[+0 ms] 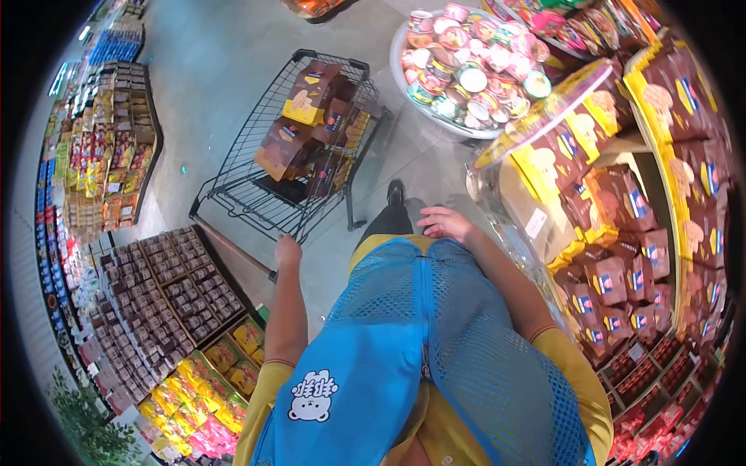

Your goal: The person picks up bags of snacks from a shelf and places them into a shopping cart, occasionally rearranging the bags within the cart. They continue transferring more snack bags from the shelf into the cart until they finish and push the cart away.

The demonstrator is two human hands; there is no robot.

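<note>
Brown packages (284,147) lie in your cart (233,248), others (610,279) on the display (519,190); right hand (446,224) loosely spread, left hand's (288,252) grip unclear.

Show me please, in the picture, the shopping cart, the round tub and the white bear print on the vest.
Shopping cart (234,247), head view: on its handle bar.
Round tub (397,66), head view: on its pale rim, left side.
White bear print (310,408), head view: on the bear's face.
</note>
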